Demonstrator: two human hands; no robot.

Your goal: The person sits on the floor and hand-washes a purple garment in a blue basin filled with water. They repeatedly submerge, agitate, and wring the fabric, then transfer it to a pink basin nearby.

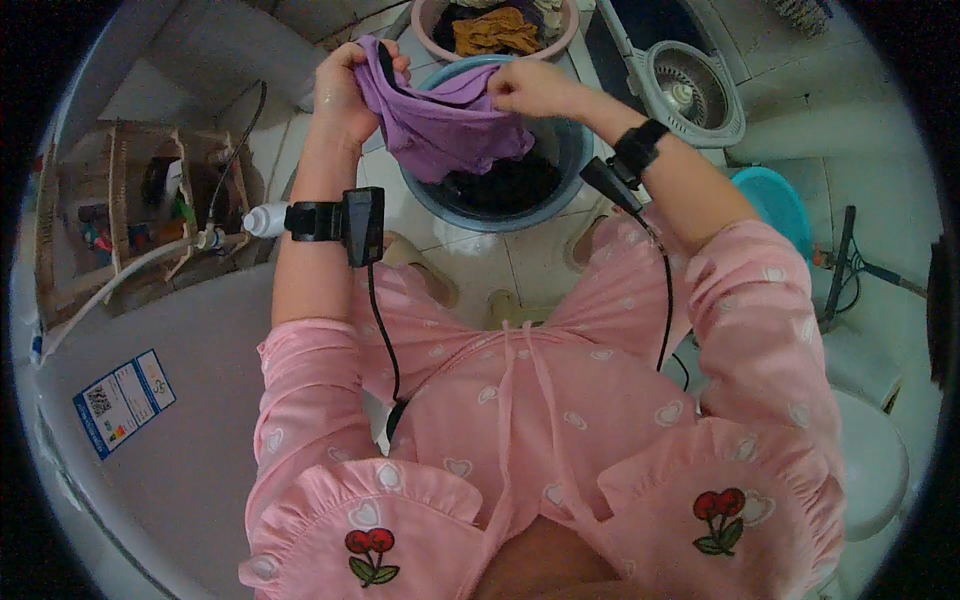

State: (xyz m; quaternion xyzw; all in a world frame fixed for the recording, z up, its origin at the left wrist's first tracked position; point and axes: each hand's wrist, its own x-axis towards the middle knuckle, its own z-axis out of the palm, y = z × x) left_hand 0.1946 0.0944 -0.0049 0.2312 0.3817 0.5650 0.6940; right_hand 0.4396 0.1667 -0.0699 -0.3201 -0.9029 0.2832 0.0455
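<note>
A purple cloth garment (442, 127) with a dark band along its top is stretched between my two hands. My left hand (356, 94) grips its upper left end, fingers wrapped around the bunched fabric. At the other side my right hand (521, 90) pinches the garment's edge. The cloth hangs over the left part of a blue plastic basin (496, 222), where dark wet-looking fabric (510, 187) lies at the bottom. The garment hides part of the basin's inside.
A pink basin (574, 34) with clothes, an orange-brown one (495, 31) among them, stands beyond. A twin-tub washer's open spin tub (684, 94) is at upper right, a turquoise basin (776, 206) lower. Left are a wooden rack (116, 202) and hose (127, 274).
</note>
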